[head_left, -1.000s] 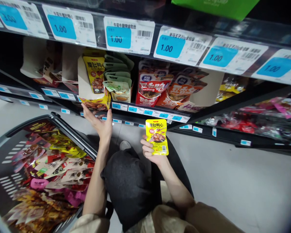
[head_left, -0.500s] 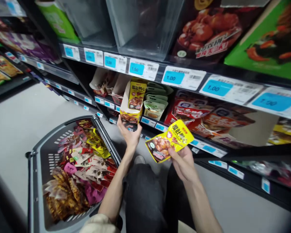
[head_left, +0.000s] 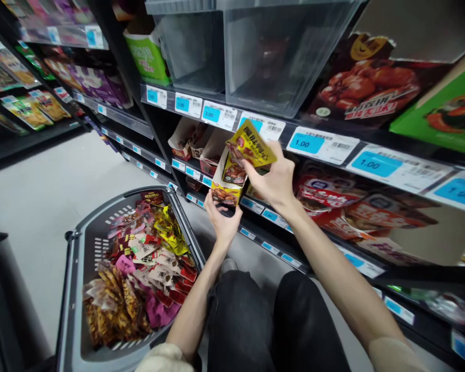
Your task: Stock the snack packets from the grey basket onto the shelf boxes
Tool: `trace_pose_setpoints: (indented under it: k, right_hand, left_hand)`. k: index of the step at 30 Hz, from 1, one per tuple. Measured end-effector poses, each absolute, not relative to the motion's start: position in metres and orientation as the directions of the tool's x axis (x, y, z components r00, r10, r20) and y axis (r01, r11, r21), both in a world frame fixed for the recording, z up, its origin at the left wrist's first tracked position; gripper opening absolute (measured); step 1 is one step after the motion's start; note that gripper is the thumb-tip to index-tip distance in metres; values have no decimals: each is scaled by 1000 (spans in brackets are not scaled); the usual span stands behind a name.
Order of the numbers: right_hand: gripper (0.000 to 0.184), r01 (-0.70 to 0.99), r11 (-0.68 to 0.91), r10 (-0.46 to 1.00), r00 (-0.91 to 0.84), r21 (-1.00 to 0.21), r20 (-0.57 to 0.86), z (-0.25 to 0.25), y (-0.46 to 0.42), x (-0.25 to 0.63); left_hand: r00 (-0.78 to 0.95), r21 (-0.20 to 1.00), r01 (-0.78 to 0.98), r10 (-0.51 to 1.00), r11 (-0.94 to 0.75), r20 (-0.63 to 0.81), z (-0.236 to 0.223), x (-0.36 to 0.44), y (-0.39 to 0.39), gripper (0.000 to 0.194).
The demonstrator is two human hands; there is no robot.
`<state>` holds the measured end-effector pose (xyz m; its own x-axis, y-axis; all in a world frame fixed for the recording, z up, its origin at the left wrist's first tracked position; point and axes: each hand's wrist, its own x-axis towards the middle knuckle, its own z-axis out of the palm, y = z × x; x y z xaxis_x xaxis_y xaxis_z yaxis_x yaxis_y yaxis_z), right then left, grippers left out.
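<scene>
A yellow snack pouch (head_left: 251, 147) with a food picture is pinched in my right hand (head_left: 275, 175), tilted just above a small open display box (head_left: 227, 192). My left hand (head_left: 222, 219) grips the lower front of that box, thumb and fingers on either side. Another yellow pouch (head_left: 233, 171) stands inside the box, partly covered by the held one. The box sits at the front of the lower shelf; its back is hidden behind the pouch and my right hand.
A grey shopping basket (head_left: 77, 289) full of snack packets stands to my left. Red snack bags (head_left: 329, 194) fill the shelf on the right. Above, clear plastic bins (head_left: 271, 62) stand behind a ledge of price tags (head_left: 321, 146). My knees are below the shelf.
My right hand has carried the yellow pouch up and left, from in front of the shelf to over the display box. My left hand stays on the box. The view has shifted.
</scene>
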<state>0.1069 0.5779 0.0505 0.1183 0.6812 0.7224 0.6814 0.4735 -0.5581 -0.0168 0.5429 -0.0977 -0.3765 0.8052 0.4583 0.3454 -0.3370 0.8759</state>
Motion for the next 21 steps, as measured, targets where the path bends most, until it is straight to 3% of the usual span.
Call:
trace_pose_setpoints:
  k: [3, 9, 15, 18, 21]
  right_hand:
    - [22, 744, 472, 714, -9, -472, 700, 47, 579, 106]
    - [33, 857, 224, 865, 44, -464, 500, 60, 585, 106]
    - [34, 914, 155, 959, -47, -376, 281, 70, 606, 108]
    - [42, 927, 144, 960, -46, -345, 275, 63, 619, 109]
    - [54, 929, 193, 930, -70, -315, 361, 53, 631, 108]
  left_hand:
    - [-385, 884, 319, 806, -342, 451, -97, -17, 543, 100]
    - [-397, 886, 296, 798, -356, 453, -97, -16, 544, 99]
    - [-382, 884, 304, 805, -354, 454, -97, -16, 543, 100]
    - [-379, 885, 311, 809, -347, 450, -96, -16, 542, 100]
    - [-378, 881, 322, 806, -347, 456, -95, -15, 541, 99]
